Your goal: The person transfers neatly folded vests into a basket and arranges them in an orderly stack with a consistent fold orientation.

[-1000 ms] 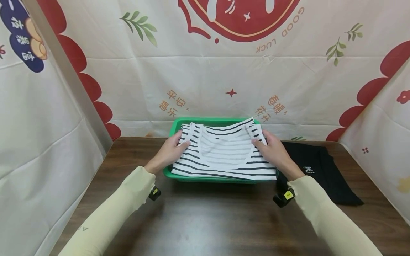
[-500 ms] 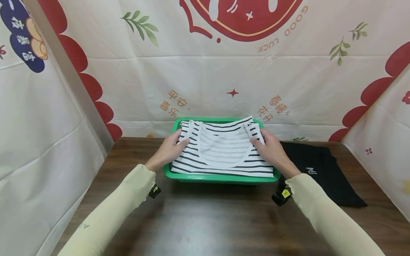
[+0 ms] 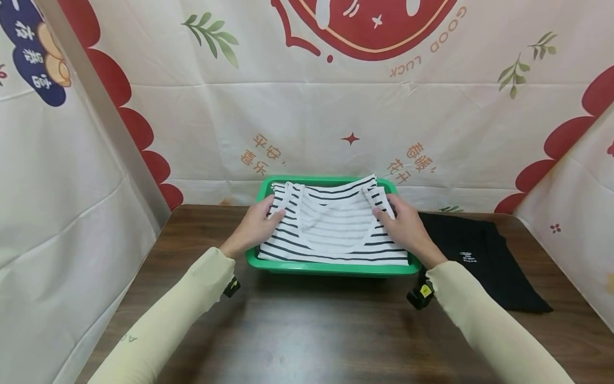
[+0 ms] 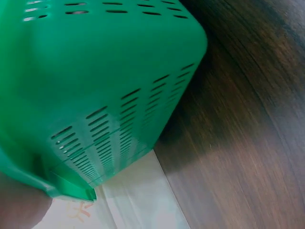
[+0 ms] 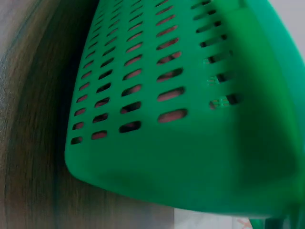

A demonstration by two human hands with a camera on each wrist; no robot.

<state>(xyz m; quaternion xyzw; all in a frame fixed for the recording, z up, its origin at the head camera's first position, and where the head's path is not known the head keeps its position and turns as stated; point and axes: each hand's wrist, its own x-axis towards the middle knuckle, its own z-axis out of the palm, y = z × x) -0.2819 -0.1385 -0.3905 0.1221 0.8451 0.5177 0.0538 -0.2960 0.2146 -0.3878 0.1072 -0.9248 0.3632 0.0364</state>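
Note:
A folded white shirt with black stripes [image 3: 336,226] lies in the green plastic basket [image 3: 331,268], its wide neckline facing up. My left hand [image 3: 254,226] pinches the shirt's left side, thumb on top and fingers hidden below. On the opposite side my right hand [image 3: 408,226] grips the shirt in the same way. In the left wrist view the slotted basket wall [image 4: 105,71] fills much of the frame, with a blurred bit of my hand [image 4: 21,202] at the lower left. Only the basket's slotted side [image 5: 190,157] shows large in the right wrist view.
A folded black garment [image 3: 484,266] with small white print lies on the table right of the basket, partly behind my right forearm. The brown wooden table [image 3: 307,330] extends in front. A printed white cloth [image 3: 307,122] hangs close behind the basket.
Both hands have lowered the striped shirt slightly into the basket. Its front right corner, which overlapped the rim before, now sits inside it. My right hand has shifted a little to the left.

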